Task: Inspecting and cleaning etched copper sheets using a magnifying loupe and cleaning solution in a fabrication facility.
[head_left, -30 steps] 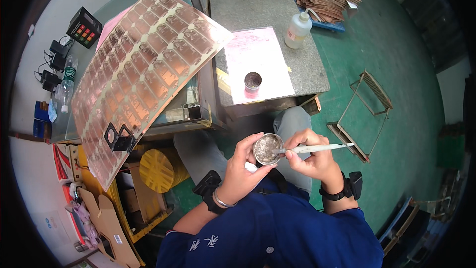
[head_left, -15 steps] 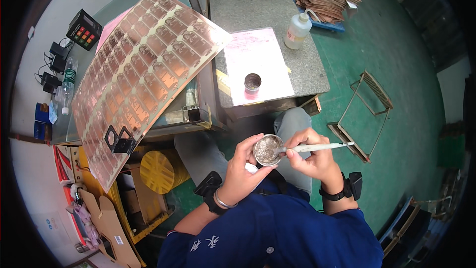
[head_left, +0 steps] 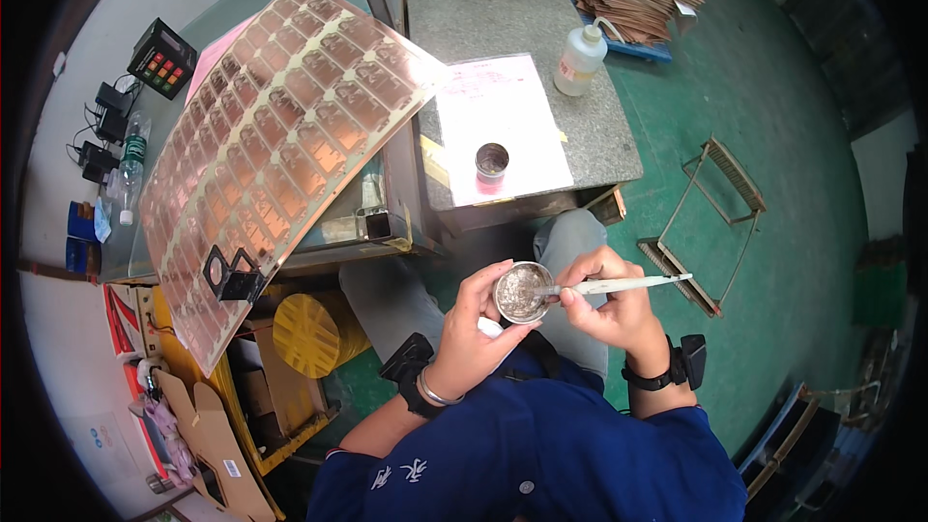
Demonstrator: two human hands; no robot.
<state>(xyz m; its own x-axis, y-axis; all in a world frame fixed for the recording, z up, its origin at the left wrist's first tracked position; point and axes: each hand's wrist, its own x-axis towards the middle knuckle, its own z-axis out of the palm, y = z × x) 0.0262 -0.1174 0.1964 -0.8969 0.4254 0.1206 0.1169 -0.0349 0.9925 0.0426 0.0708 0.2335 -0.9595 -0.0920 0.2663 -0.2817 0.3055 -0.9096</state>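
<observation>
My left hand (head_left: 466, 343) is curled around a small round metal cup (head_left: 523, 292) whose inside is coated with something greyish and silvery. Between the thumb and fingers of my right hand (head_left: 611, 309) is a slim white-handled tool (head_left: 628, 284), perhaps a brush. Its working end sits at the cup's right rim and inside, too small to make out; the handle points right. Something small and white (head_left: 490, 328) lies against my left palm. Both hands are above my lap, close together.
Ahead, a grey stone-topped table (head_left: 474, 24) bears a paper sheet (head_left: 503, 106), a second cup (head_left: 492, 161) and a squeeze bottle (head_left: 581, 60). To the left leans a large copper-patterned panel (head_left: 290, 135) with a folding magnifier (head_left: 232, 273) on it. A metal rack (head_left: 706, 227) stands on the floor at right.
The white-handled tool has shifted very slightly, while both hands and the cup stay almost in place. At the far edge, another person's shoe and trouser leg have come into view.
</observation>
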